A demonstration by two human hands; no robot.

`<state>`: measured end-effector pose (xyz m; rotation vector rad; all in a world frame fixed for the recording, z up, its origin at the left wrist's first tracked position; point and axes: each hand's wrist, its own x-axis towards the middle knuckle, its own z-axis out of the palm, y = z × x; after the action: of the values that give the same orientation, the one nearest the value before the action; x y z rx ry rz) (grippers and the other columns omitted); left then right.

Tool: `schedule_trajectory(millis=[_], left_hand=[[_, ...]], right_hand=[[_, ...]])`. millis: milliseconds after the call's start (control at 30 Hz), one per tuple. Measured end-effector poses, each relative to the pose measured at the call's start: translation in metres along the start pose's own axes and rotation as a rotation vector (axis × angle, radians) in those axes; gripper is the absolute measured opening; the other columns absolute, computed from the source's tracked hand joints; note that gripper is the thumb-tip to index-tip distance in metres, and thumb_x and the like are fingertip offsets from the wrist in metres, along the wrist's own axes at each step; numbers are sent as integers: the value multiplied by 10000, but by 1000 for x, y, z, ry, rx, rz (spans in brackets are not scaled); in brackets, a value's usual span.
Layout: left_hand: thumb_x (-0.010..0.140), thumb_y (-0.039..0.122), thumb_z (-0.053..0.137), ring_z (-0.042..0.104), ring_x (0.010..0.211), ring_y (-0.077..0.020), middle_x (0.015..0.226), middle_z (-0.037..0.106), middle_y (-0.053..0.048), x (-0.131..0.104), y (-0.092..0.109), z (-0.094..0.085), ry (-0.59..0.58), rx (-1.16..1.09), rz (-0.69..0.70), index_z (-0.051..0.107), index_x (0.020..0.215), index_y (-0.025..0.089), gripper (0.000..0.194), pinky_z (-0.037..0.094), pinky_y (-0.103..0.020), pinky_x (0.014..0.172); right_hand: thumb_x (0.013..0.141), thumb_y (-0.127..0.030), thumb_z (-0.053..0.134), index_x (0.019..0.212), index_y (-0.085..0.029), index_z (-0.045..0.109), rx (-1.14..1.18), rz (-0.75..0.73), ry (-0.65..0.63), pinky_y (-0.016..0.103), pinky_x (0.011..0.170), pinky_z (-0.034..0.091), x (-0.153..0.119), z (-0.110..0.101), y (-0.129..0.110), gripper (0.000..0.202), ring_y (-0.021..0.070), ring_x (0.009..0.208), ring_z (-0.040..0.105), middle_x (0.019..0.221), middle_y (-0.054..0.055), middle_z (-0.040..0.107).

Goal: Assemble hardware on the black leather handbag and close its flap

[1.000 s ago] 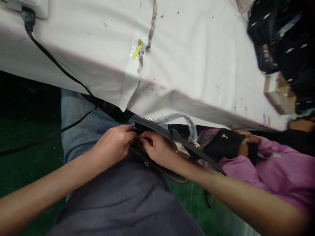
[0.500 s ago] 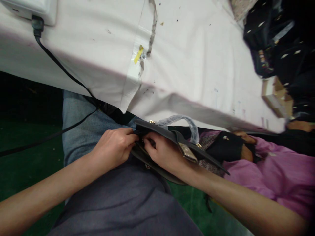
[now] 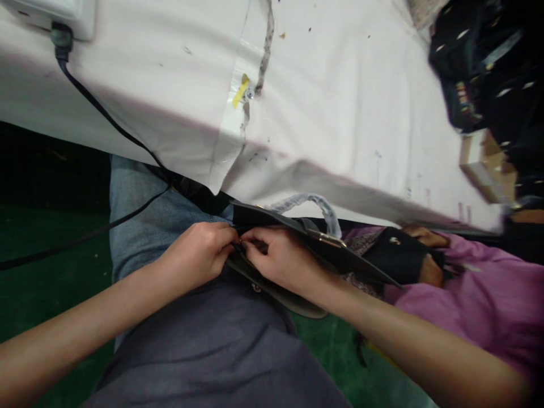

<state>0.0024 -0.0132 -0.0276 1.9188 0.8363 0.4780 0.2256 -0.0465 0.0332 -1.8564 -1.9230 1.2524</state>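
A dark handbag (image 3: 361, 262) rests on my lap under the table's edge, its flap raised. Its handle (image 3: 329, 212) is wrapped in clear plastic, and a gold-coloured metal fitting (image 3: 326, 238) sits on the flap. My left hand (image 3: 204, 249) is closed in a pinch on the bag's left end, at the opening. From the right, my right hand (image 3: 276, 255) reaches under the flap, thumb and forefinger pinched at the same spot. The fingertips almost meet. A tiny shiny bit shows between them, too small to name.
A white-covered table (image 3: 323, 102) stands in front, with a yellow tape piece (image 3: 241, 92) on it. A black cable (image 3: 110, 122) hangs from a white box (image 3: 80, 20) at left. At right are a cardboard box (image 3: 488, 164), dark bags (image 3: 501, 73) and a co-worker's pink sleeve (image 3: 480, 294) beside another black bag.
The flap has tilted, so its metal fitting now shows edge-on. My right hand has shifted slightly left, closer to my left fingertips. My left hand has barely moved.
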Motion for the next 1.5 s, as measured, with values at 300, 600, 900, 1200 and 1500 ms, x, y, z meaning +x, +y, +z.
schedule_trajectory(millis=[300,600,900,1200,1500], left_hand=[[995,5,655,775,933,-270,1005,764,-46,3,2,0,-20,44,9,780,1071,155,209,550,-391,793],[1007,10,663,793,989,-257,1077,794,-29,0,4,-1,-1,49,5,754,1148,196,251,577,-359,845],[1018,123,649,831,1012,-300,1144,807,-43,-7,2,3,29,2,-163,512,1410,268,440,623,-356,769],[993,87,676,828,991,-237,1112,804,39,-10,7,6,98,-9,-164,532,1315,303,414,599,-309,766],[976,65,700,826,996,-221,1105,799,60,-6,10,6,111,-29,-171,528,1287,302,427,602,-302,794]], right_hand=[[1064,-140,720,1079,-270,861,3,-7,33,303,753,532,1,-2,-2,194,196,868,795,941,-31,831],[999,-120,741,1014,-251,838,2,67,42,284,707,539,2,-1,-1,164,200,823,812,919,-28,836],[1001,-100,732,991,-223,835,-93,16,36,283,703,497,5,-6,-9,160,187,797,776,894,-10,816],[995,-113,718,1007,-235,837,-201,-84,25,307,787,505,4,-8,-5,171,193,844,755,930,2,812],[1044,-162,689,1051,-250,822,-183,-137,17,328,887,528,3,-8,0,160,215,953,762,1015,14,811]])
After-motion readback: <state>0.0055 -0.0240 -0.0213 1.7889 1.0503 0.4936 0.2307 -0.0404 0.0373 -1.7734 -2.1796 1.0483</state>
